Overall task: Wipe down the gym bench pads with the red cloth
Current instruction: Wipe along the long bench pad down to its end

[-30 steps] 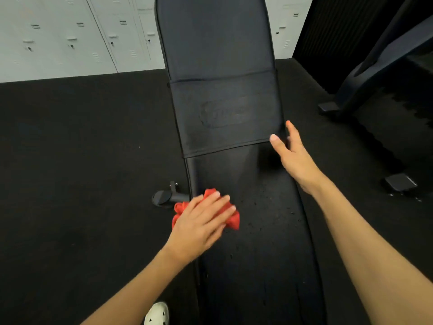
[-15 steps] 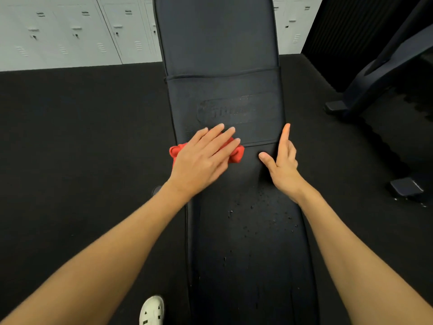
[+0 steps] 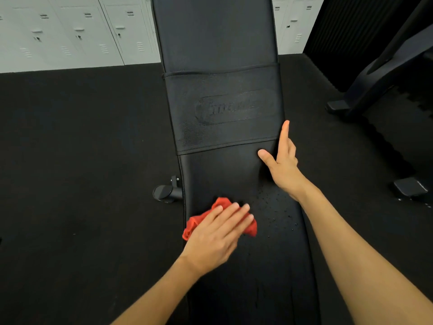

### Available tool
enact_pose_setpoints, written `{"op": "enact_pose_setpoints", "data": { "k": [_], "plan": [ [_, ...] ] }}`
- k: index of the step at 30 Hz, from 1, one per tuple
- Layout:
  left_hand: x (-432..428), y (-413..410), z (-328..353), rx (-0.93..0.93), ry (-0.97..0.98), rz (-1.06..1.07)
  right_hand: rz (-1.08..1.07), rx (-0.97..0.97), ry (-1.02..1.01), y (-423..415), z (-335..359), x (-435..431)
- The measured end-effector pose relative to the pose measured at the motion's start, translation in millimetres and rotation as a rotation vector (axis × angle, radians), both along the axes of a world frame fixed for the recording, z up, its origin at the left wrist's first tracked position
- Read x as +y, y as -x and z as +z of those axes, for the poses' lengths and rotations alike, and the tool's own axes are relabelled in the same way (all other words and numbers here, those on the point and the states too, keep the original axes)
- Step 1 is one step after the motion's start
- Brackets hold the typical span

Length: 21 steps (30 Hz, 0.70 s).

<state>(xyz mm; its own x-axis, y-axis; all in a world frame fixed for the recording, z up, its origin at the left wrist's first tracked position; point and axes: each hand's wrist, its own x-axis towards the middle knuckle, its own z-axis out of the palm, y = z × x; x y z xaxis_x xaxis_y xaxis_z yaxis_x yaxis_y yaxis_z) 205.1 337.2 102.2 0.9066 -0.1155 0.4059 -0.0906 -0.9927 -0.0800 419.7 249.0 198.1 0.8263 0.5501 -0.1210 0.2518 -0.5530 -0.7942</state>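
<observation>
A long black bench pad (image 3: 225,165) runs up the middle of the view, with a logo band across it. My left hand (image 3: 215,235) lies flat on the red cloth (image 3: 194,224), pressing it onto the pad's left side. The cloth shows at the hand's left edge and past the fingertips. Small water droplets (image 3: 276,207) dot the pad just right of the cloth. My right hand (image 3: 283,163) rests on the pad's right edge below the band, fingers apart, forefinger pointing up along the edge, holding nothing.
Black rubber flooring (image 3: 82,160) surrounds the bench. White lockers (image 3: 70,31) line the far wall. A black frame knob (image 3: 166,192) sticks out left of the pad. Dark machine legs and feet (image 3: 410,187) stand at the right.
My left hand has slid the red cloth back down the pad from just under the logo band toward me. The right hand has stayed on the right edge.
</observation>
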Motion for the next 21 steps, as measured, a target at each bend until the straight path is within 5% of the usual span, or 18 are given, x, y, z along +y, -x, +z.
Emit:
{"op": "enact_pose_setpoints", "data": {
  "k": [6,13,21],
  "plan": [
    [31,-11,29,0.062,-0.163,-0.162,-0.042,0.254,-0.308,0,-5,-36],
    [78,-121,109,-0.245,-0.212,0.075,-0.178,0.602,-0.161,5,-60,-78],
    [19,-108,67,-0.209,0.040,0.124,-0.196,0.538,-0.193,12,-75,-80]
  ]
}}
